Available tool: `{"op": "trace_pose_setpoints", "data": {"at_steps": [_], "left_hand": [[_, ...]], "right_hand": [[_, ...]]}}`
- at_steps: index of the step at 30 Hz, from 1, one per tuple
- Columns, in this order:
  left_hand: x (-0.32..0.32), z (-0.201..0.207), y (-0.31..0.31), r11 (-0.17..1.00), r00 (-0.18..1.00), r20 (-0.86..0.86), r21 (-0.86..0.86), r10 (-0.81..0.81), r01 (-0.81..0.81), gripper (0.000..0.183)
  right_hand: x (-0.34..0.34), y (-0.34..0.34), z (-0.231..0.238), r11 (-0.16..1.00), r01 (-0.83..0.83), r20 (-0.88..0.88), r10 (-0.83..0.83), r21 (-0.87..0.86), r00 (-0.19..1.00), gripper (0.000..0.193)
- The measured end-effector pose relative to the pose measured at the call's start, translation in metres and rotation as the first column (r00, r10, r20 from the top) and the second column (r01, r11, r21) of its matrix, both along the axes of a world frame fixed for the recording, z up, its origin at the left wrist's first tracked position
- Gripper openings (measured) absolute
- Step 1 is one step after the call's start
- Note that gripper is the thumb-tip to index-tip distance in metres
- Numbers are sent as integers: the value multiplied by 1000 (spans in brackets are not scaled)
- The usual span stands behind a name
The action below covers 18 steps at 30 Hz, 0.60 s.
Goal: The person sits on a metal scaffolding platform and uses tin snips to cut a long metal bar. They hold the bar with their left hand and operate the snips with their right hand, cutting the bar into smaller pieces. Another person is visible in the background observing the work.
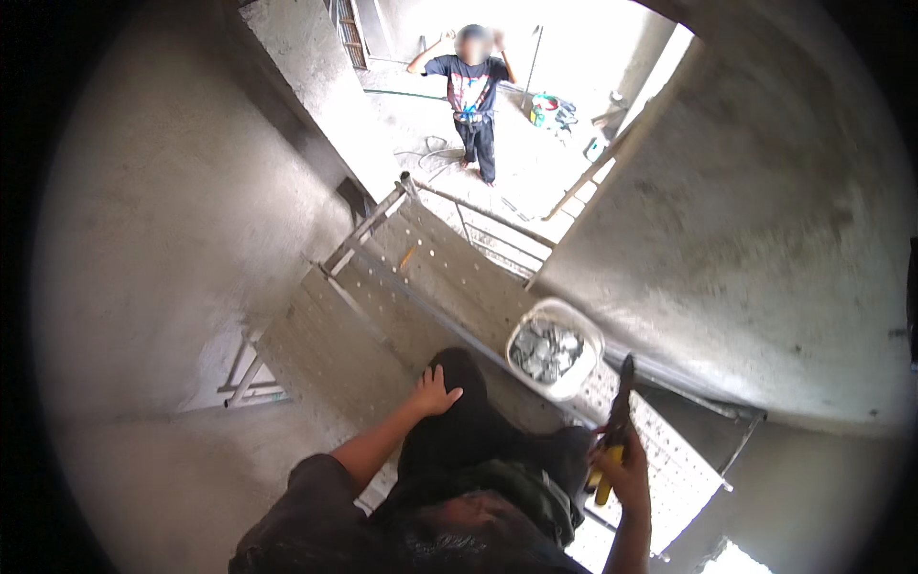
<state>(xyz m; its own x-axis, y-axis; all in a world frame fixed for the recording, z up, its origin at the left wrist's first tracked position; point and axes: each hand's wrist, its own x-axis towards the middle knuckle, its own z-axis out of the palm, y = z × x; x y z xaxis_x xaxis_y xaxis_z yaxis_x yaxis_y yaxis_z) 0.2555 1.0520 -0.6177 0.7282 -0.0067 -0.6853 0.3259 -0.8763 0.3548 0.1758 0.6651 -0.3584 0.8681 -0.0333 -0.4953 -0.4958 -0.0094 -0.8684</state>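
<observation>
My left hand (437,393) rests on my dark-trousered knee, its fingers apart and nothing in it. On the right, my right hand (626,471) is closed round the yellow handles of a plier-like hand tool (621,411), whose long dark jaws point away from me. Whether it is pliers or snips is hard to tell. Just beyond the tool's tip stands a white bucket (519,330) holding many grey, broken-looking pieces. It sits on the scaffold platform (459,277), a deck of perforated metal planks.
Bare plastered walls (182,230) (765,191) rise on both sides. A metal frame rail (488,215) crosses the platform's far end. Beyond it, on the floor below, a person (471,91) stands with both hands raised near the head. A colourful bucket (543,112) with things in it stands behind.
</observation>
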Motion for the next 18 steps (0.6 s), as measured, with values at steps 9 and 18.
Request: {"op": "trace_pose_setpoints", "data": {"at_steps": [9, 18], "left_hand": [[-38, 67, -175, 795, 736, 584, -237, -342, 558, 38], [-116, 53, -305, 553, 534, 419, -87, -734, 829, 54]], "right_hand": [[-238, -156, -136, 867, 302, 7, -326, -396, 945, 43], [-504, -102, -191, 870, 477, -550, -460, -122, 697, 23]]}}
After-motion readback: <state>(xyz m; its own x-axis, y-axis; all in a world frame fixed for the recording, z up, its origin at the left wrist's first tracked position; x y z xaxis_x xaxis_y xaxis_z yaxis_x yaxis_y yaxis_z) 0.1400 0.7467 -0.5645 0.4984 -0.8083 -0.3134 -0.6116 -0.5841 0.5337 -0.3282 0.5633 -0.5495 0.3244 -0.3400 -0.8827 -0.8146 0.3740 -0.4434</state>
